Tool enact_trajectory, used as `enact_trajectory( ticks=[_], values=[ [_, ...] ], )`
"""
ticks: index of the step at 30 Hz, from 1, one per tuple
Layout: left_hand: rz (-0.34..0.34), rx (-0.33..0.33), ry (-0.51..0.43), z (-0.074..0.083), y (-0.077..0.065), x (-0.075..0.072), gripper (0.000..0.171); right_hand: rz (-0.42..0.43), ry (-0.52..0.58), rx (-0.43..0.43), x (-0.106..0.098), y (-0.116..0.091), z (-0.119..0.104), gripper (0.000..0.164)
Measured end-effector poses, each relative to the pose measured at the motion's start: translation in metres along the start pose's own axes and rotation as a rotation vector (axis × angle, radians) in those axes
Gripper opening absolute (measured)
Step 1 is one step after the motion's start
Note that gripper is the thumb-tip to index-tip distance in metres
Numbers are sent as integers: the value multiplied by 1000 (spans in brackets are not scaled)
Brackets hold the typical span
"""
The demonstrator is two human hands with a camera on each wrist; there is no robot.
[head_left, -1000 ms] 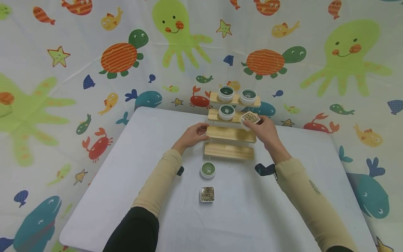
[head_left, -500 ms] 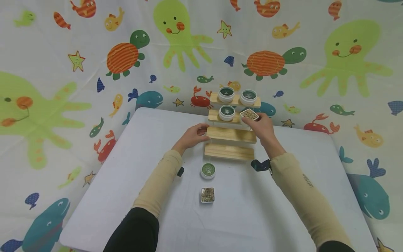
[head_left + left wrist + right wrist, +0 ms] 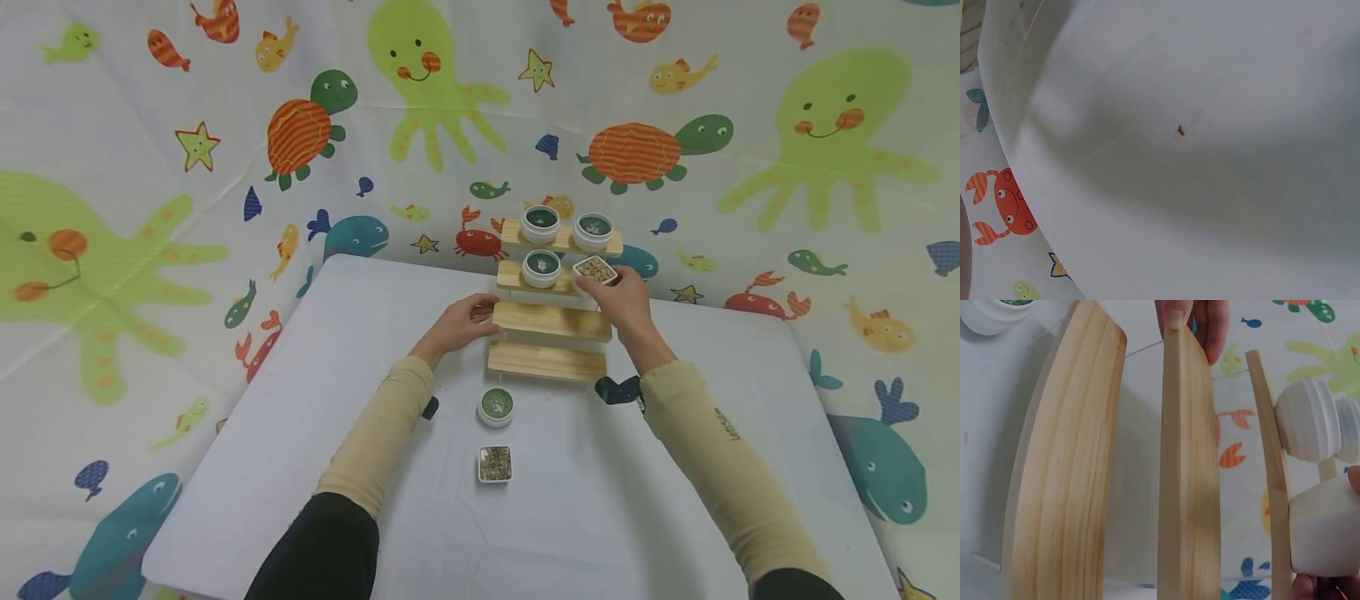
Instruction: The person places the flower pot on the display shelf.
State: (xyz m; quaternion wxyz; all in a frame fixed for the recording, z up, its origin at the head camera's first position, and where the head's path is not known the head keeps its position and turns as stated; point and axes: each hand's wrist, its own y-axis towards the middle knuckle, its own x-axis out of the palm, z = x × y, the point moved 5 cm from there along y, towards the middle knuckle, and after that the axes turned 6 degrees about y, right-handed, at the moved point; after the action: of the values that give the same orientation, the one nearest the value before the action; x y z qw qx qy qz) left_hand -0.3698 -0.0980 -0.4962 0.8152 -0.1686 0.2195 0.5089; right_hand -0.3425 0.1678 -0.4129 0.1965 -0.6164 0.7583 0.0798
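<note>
My right hand (image 3: 628, 307) grips a square white pot (image 3: 595, 270) filled with small pebbles, at the right end of the second plank from the top of a tiered wooden stand (image 3: 551, 321). In the right wrist view the base of this pot (image 3: 1325, 528) sits right at the plank's surface. My left hand (image 3: 456, 325) pinches the left end of a lower plank; the right wrist view shows its thumb (image 3: 1175, 317) on the front edge. To the left of the held pot stands a round white pot (image 3: 542, 267) with a dark green plant.
Two more round pots, one left (image 3: 540, 223) and one right (image 3: 592, 231), stand on the top plank. On the white table (image 3: 337, 333), in front of the stand, are a round pot (image 3: 496, 406) with a lighter green plant and a square pebble pot (image 3: 495, 463). Sea-animal cloth hangs behind.
My right hand has moved slightly back and left with the square pot, bringing it over the plank beside the round pot. My left hand has stayed on the stand.
</note>
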Motion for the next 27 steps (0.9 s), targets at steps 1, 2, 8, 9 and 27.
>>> enact_trajectory(
  ticks=[1, 2, 8, 9, 27],
  values=[
    [1, 0, 0, 0, 0, 0, 60, 2, 1, -3, 0, 0, 0, 80],
    [2, 0, 0, 0, 0, 0, 60, 3, 5, -7, 0, 1, 0, 80],
    [1, -5, -2, 0, -1, 0, 60, -2, 0, -23, 0, 1, 0, 80],
    [0, -5, -2, -1, -1, 0, 60, -4, -4, -27, 0, 0, 0, 80],
    [1, -12, 16, 2, -1, -1, 60, -24, -11, 11, -22, -24, 21, 85]
  ],
)
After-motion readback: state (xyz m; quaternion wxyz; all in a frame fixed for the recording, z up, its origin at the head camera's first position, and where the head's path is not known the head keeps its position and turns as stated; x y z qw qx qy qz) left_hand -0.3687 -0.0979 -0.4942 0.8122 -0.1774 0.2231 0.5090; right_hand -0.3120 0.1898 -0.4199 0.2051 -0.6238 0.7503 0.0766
